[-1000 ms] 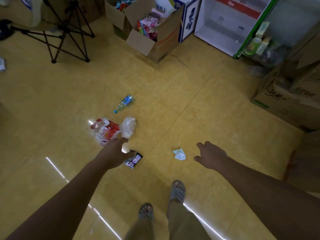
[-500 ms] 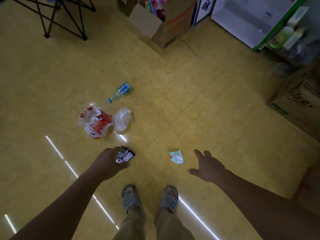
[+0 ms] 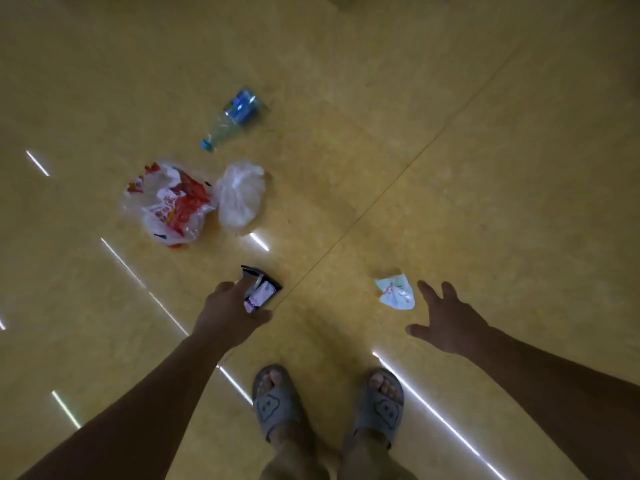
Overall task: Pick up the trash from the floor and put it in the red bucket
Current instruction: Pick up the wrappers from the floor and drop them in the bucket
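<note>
Left hand (image 3: 230,311) pinches a dark crumpled wrapper (image 3: 260,289). Right hand (image 3: 446,323), fingers spread and holding nothing, hovers just right of a crumpled paper scrap (image 3: 396,292)

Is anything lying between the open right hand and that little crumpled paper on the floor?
Nothing visible. Only bare floor shows between the right hand and the crumpled paper, which lies close by.

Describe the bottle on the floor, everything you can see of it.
The bottle is clear plastic, with a blue cap and a blue label round its wider end. It lies on its side on the yellow floor, slanted, with the cap end nearer the person. It lies beyond the red bag and the white bag, apart from both. Only the floor touches it. Whether it holds anything cannot be told.
</note>
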Available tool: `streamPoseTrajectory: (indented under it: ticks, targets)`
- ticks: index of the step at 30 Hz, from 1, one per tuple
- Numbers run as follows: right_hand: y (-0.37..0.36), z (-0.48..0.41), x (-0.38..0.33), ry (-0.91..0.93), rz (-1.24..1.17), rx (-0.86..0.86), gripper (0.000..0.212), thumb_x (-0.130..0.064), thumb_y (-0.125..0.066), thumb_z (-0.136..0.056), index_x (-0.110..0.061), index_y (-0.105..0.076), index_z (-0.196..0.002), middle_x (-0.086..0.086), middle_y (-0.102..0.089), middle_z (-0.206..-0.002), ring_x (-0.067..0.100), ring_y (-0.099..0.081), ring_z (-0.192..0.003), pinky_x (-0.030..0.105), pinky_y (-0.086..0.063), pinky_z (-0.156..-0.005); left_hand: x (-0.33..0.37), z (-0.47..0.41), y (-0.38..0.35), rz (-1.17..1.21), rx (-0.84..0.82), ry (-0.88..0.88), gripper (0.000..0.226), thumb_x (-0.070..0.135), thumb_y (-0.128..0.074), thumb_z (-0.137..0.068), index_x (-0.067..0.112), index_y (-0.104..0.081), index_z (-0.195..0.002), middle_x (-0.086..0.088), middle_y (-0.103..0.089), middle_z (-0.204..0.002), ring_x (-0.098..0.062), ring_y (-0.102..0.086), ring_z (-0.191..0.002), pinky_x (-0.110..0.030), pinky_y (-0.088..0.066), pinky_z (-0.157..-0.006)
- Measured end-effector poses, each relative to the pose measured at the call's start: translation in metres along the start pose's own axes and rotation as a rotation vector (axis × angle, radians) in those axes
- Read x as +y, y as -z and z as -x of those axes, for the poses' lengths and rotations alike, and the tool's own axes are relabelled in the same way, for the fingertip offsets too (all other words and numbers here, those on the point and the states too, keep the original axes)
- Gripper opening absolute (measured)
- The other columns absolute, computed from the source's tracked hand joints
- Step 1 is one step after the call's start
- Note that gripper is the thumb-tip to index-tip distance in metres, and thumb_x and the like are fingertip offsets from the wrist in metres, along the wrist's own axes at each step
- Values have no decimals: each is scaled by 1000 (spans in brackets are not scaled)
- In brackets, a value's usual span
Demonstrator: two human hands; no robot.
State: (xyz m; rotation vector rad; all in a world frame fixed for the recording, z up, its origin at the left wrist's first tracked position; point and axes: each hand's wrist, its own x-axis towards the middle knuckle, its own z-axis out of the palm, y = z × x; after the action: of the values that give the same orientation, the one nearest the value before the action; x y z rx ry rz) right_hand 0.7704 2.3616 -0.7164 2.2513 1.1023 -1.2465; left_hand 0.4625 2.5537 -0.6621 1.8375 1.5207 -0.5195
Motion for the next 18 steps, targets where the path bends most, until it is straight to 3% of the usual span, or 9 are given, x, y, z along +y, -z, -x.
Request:
streamPoseTrajectory:
  ticks: [8, 11, 14, 18]
  targets:
    - [-66, -88, -6, 18, -33, 66, 101, -64, -65, -77, -32, -8, -153, 17, -8, -154, 44, -54, -117, 44, -46, -99, -56, -78, -79, -99, 11, -50, 88, 35, -84, -70, 20, -41, -144, -24, -52, -131, -37, -48, -123, -41, -40, -102]
    - [-83, -112, -8, 32, -17, 89, 101, -61, -66, -79, -30, -6, -154, 20, -1, -156, 44, -54, -117, 43, -44, -100, -78, -109, -99, -128, 17, -46, 103, 43, -83, -69, 28, -23, -152, -27, -35, -146, -42, -38, -133, -51, -34, -109]
    - [-103, -137, -8, 59, -27, 141, 104, -60, -68, -77, -33, -5, -154, 23, 4, -155, 46, -51, -120, 45, -44, -100, -100, -144, -119, -200, -10, -23, 122, 55, -81, -65, 38, 3, -153, -26, -7, -158, -44, -10, -146, -54, -17, -117]
    - [-129, -173, -7, 92, -45, 189, 105, -59, -72, -73, -38, -6, -153, 28, 9, -155, 46, -30, -138, 48, -40, -103, -123, -185, -139, -267, -37, -2, 136, 65, -80, -59, 43, 22, -146, -24, 9, -159, -41, 8, -147, -56, -6, -118]
